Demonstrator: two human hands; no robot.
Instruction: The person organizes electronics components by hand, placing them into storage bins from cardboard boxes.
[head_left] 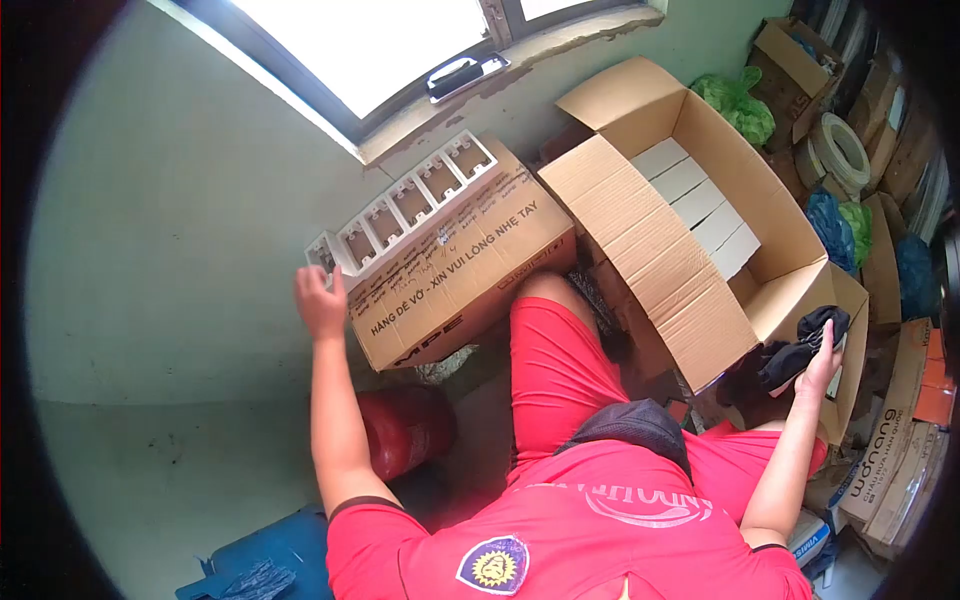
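Note:
My left hand (320, 300) reaches up to the left end of a row of white plastic frames (410, 200). The frames lie along the far edge of a closed cardboard box (470, 270) printed with black text. The fingers close on the end frame (322, 252). My right hand (822, 362) grips a black cloth (800, 345) at the near right flap of a large open cardboard box (650, 260). Inside that box a row of small white boxes (700, 200) lies along the bottom. My legs in red shorts sit between the two boxes.
A red cylinder (410, 430) lies on the floor under my left arm. Green bags (740, 100), blue bags and stacked cartons (900, 430) crowd the right side. A window (380, 40) is above, a pale green wall on the left, and a blue object (270, 560) at bottom left.

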